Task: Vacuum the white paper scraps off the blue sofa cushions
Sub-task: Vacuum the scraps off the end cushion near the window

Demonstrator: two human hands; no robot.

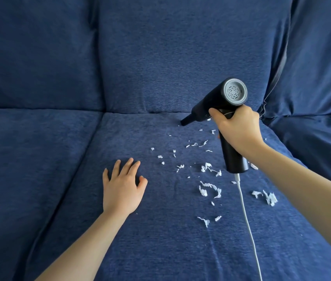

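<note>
Paper scraps (209, 187) are lying scattered on the seat cushion (160, 230); right hand (239, 130) is gripping the vacuum (215, 102), left hand (123, 189) resting flat, fingers spread. Cord (245, 218) is probably dragging scraps around.

Head camera looks down, close, at sofa cushions (160, 230).
</note>
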